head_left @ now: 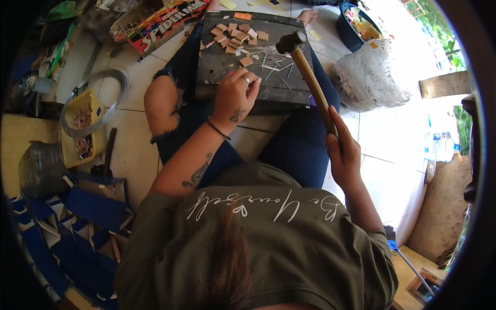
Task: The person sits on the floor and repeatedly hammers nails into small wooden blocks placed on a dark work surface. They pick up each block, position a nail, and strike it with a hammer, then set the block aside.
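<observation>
My right hand (345,155) grips the wooden handle of a hammer (313,85). Its dark metal head is raised over the right side of a low black work board (209,67) between my legs. At the board's near edge, my left hand (235,95) is closed, fingertips pressed together; whatever they hold is hidden or too small to name. Just beyond those fingers lies a single small wooden block (246,61). Farther back is a loose pile of similar brown blocks (232,38). Thin metal wire pieces (279,63) are scattered to the right of the blocks.
At left, a wire coil (123,88) leans over a yellow basket (93,107) of small pieces. Blue box-like pieces (77,206) are stacked below it. A printed carton (160,30) sits far left. A stuffed clear plastic bag (369,75) and dark tub (345,31) stand at right.
</observation>
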Tool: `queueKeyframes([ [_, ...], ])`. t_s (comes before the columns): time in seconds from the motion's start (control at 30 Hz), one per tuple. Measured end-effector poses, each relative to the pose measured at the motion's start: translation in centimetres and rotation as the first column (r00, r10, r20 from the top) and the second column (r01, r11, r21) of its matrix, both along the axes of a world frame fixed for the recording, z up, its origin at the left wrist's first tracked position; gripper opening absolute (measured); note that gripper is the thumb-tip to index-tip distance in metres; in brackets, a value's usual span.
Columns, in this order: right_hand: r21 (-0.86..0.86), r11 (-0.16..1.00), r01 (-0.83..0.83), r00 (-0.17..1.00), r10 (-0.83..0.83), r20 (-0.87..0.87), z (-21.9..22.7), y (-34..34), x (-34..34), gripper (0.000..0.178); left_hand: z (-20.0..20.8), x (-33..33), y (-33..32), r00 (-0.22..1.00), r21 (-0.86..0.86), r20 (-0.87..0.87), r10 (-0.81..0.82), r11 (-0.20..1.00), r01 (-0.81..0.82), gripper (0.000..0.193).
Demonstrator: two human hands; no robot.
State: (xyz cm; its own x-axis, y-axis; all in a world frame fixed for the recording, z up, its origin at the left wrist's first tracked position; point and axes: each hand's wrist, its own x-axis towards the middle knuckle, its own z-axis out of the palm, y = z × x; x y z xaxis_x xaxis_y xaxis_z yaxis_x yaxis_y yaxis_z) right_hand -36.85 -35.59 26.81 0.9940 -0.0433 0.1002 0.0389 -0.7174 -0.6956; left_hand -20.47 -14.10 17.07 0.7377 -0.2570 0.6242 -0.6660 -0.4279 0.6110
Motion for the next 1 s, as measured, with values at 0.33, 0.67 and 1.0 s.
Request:
queueKeyframes([
  [0.33,0.045,0.996,0.081,0.992,-0.077,-0.096,-1.9,-0.4,-0.4,0.051,1.2,0.0,1.9,0.997,0.374,0.042,-0.062,0.926,0.042,0.02],
  [0.67,0.083,0.995,0.061,0.995,-0.054,-0.081,-3.7,-0.5,-1.0,0.051,1.7,0.3,3.7,0.994,0.355,-0.1,-0.047,0.931,0.08,0.01],
  [1.0,-0.115,0.992,-0.06,0.998,0.058,-0.018,-3.8,1.2,-1.1,0.055,1.0,-0.1,3.1,0.993,0.231,-0.1,-0.068,0.969,0.09,0.008],
])
